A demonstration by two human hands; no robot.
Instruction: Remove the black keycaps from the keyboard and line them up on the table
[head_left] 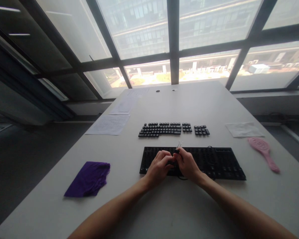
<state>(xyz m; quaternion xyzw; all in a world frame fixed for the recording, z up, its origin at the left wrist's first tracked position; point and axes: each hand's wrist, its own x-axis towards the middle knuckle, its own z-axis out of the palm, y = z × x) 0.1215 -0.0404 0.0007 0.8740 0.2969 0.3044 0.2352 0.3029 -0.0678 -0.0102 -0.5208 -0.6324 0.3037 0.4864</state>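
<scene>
A black keyboard (221,162) lies in front of me, with most of its keys taken off. Over its middle, my right hand (188,162) is closed on a wire keycap puller (179,144), whose thin metal prongs point up and away from me. Beside it, my left hand (159,164) has its fingers bent and pinched close to the right fingertips. A small black piece (176,151) shows between the hands; whether it is a keycap or the puller's handle is unclear. Behind the keyboard, loose black keycaps (161,129) lie laid out in rows, grouped as on a keyboard.
A folded purple cloth (87,179) lies on the left of the white table (129,212). Printed sheets (108,125) are at the far left. On the right are a white wipe (245,129) and a pink hairbrush (264,152). Windows stand beyond the table.
</scene>
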